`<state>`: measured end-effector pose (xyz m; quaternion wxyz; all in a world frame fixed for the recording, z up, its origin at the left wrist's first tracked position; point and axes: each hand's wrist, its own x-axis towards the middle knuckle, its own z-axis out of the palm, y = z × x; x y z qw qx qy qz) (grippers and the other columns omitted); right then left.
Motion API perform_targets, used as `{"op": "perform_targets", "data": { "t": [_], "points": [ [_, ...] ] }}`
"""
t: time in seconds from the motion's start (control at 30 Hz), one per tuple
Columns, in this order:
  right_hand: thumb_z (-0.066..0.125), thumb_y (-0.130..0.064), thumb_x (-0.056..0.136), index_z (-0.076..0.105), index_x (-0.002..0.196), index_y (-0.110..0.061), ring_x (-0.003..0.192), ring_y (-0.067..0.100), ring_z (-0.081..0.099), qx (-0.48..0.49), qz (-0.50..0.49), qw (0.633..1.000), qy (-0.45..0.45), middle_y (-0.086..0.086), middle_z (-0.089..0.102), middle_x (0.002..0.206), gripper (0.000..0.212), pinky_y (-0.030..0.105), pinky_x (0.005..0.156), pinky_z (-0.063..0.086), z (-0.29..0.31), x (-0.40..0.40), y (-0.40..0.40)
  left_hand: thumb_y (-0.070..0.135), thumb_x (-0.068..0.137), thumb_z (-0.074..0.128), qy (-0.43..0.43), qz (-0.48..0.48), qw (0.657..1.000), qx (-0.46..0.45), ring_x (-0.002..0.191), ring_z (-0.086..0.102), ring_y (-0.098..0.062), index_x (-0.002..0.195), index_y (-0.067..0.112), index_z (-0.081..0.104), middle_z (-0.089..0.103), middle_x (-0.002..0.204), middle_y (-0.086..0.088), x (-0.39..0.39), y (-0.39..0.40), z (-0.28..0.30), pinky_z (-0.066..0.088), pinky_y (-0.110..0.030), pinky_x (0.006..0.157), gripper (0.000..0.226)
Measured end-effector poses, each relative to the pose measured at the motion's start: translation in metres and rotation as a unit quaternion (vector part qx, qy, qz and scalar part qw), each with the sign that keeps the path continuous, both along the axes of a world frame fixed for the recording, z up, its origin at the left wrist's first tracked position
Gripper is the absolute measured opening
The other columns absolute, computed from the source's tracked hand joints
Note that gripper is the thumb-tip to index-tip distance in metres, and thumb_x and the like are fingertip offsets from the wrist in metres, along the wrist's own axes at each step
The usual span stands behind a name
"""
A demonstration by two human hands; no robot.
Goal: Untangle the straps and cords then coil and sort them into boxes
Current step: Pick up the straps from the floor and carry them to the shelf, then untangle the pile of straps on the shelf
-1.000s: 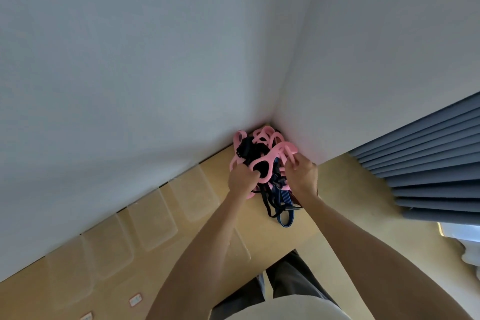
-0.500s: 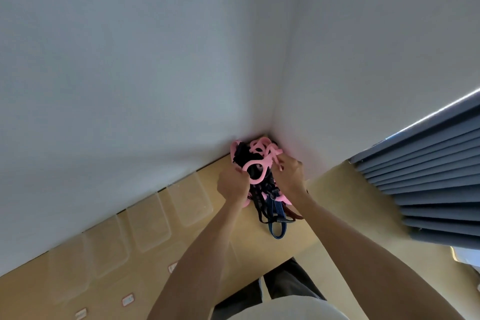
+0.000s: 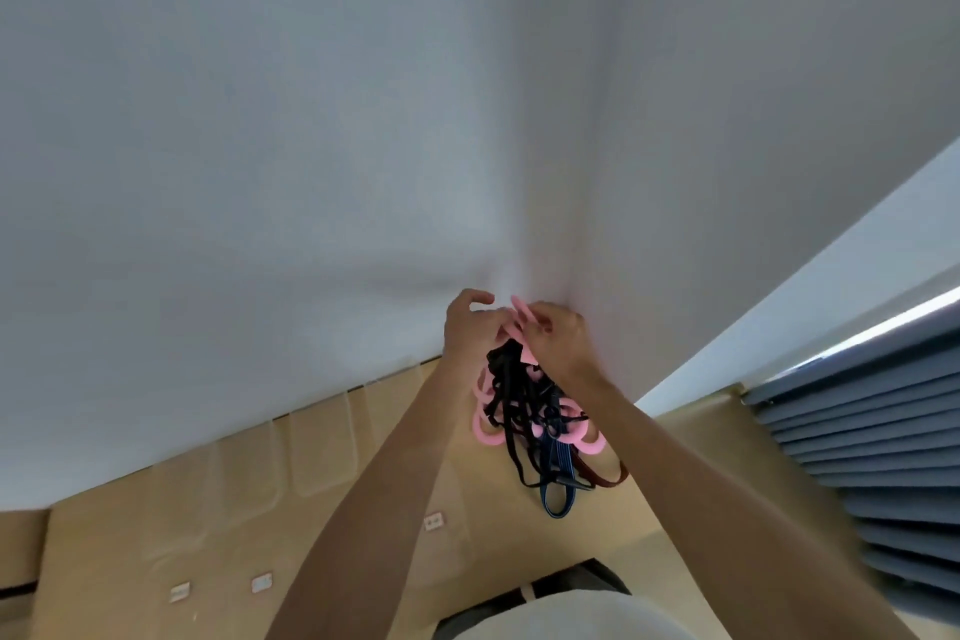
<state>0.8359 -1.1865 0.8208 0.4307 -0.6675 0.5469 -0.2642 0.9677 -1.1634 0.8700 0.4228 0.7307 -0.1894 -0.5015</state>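
Both hands (image 3: 511, 333) hold tangle (image 3: 530, 411) up, long axis vertical.

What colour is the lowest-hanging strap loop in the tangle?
Dark blue strap loop, with lighter lengthwise stripes; seen in the head view.

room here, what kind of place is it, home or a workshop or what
Probably an ordinary indoor room, maybe a home or small office, set up for sorting. Plain white walls meet in a corner, pleated grey-blue curtains hang at the right, and clear plastic boxes sit in a row on a light wooden table.

Bare forearms (image 3: 395, 473), white top (image 3: 561, 613), dark trousers (image 3: 576, 582)
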Motion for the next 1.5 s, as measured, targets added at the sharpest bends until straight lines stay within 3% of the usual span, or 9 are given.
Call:
{"op": "perform_targets", "data": {
  "t": [0.07, 0.2, 0.3, 0.5, 0.6, 0.87, 1.1, 1.23, 1.5],
  "points": [
    [0.055, -0.048, 0.091, 0.076, 0.093, -0.023, 0.071, 0.007, 0.068, 0.029, 0.023, 0.998, -0.048, -0.008, 0.073, 0.078, 0.033, 0.029, 0.067, 0.057, 0.021, 0.004, 0.001, -0.006, 0.076, 0.069, 0.015, 0.027, 0.999, -0.034, 0.067, 0.068, -0.027, 0.097, 0.01, 0.061, 0.068, 0.073, -0.018, 0.004, -0.005, 0.017, 0.06, -0.035, 0.07, 0.028],
    [0.065, -0.01, 0.082, 0.076, 0.1, -0.015, 0.085, 0.018, 0.07, 0.038, 0.042, 0.993, -0.108, -0.001, 0.075, 0.088, 0.022, 0.034, 0.079, 0.056, 0.054, 0.013, -0.008, -0.004, 0.084, 0.068, -0.019, 0.043, 0.994, -0.1, 0.069, 0.065, -0.022, 0.089, 0.004, 0.064, 0.066, 0.08, -0.011, 0.013, -0.007, 0.048, 0.057, -0.029, 0.063, 0.011],
    [0.064, -0.01, 0.081, 0.075, 0.098, -0.016, 0.086, 0.021, 0.069, 0.034, 0.057, 0.995, -0.077, 0.0, 0.074, 0.089, 0.021, 0.034, 0.079, 0.056, 0.071, 0.025, -0.011, -0.001, 0.089, 0.062, -0.02, 0.035, 0.989, -0.14, 0.069, 0.067, -0.019, 0.08, 0.003, 0.066, 0.069, 0.072, -0.005, 0.016, -0.003, 0.065, 0.058, -0.027, 0.064, 0.011],
    [0.054, -0.003, 0.072, 0.062, 0.065, -0.007, 0.055, 0.011, 0.049, 0.026, 0.002, 0.992, -0.121, 0.006, 0.056, 0.06, 0.011, 0.025, 0.056, 0.04, 0.105, 0.043, 0.003, -0.001, 0.08, 0.062, -0.166, -0.056, 0.974, -0.142, 0.106, 0.062, -0.015, 0.111, 0.019, 0.068, 0.067, 0.115, 0.007, 0.042, 0.026, 0.064, 0.05, -0.027, 0.088, 0.037],
    [0.052, -0.011, 0.065, 0.059, 0.057, -0.013, 0.054, 0.014, 0.052, 0.046, 0.012, 0.985, -0.166, -0.005, 0.053, 0.053, 0.011, 0.028, 0.057, 0.041, 0.121, 0.058, 0.017, 0.013, 0.079, 0.071, -0.109, -0.128, 0.981, -0.091, 0.09, 0.065, -0.014, 0.098, 0.016, 0.069, 0.07, 0.097, 0.007, 0.049, 0.049, 0.064, 0.051, -0.029, 0.08, 0.02],
    [0.057, -0.023, 0.072, 0.067, 0.11, -0.017, 0.088, 0.025, 0.066, 0.068, -0.021, 0.987, -0.146, 0.004, 0.07, 0.093, 0.04, 0.039, 0.075, 0.055, 0.112, 0.1, 0.085, 0.047, 0.064, 0.076, -0.09, -0.114, 0.987, -0.072, 0.076, 0.069, -0.024, 0.09, 0.013, 0.07, 0.073, 0.091, -0.014, 0.089, 0.134, 0.072, 0.058, -0.042, 0.075, 0.044],
    [0.068, -0.024, 0.076, 0.048, 0.101, -0.02, 0.075, 0.021, 0.064, 0.183, -0.073, 0.965, -0.172, -0.01, 0.062, 0.066, 0.032, 0.035, 0.071, 0.045, 0.078, 0.132, 0.176, 0.022, 0.084, 0.068, -0.04, -0.075, 0.993, -0.087, 0.066, 0.068, -0.019, 0.097, 0.012, 0.065, 0.073, 0.085, -0.01, 0.123, 0.213, 0.048, 0.057, -0.038, 0.069, 0.017],
    [0.066, -0.015, 0.086, 0.063, 0.114, -0.008, 0.082, 0.02, 0.075, 0.246, -0.038, 0.953, -0.172, 0.009, 0.075, 0.099, 0.029, 0.029, 0.074, 0.053, 0.066, 0.14, 0.226, 0.015, 0.086, 0.065, -0.057, -0.062, 0.992, -0.089, 0.074, 0.068, -0.024, 0.094, 0.013, 0.064, 0.07, 0.087, -0.009, 0.137, 0.254, 0.03, 0.057, -0.041, 0.073, 0.009],
    [0.06, -0.019, 0.094, 0.071, 0.109, -0.011, 0.083, 0.017, 0.073, 0.277, 0.125, 0.944, -0.128, 0.007, 0.077, 0.102, 0.02, 0.031, 0.078, 0.054, 0.069, 0.168, 0.274, 0.009, 0.088, 0.063, -0.01, 0.072, 0.994, -0.086, 0.083, 0.065, -0.029, 0.094, 0.006, 0.07, 0.067, 0.091, -0.011, 0.168, 0.308, 0.029, 0.056, -0.043, 0.078, 0.01]
  ]
}}
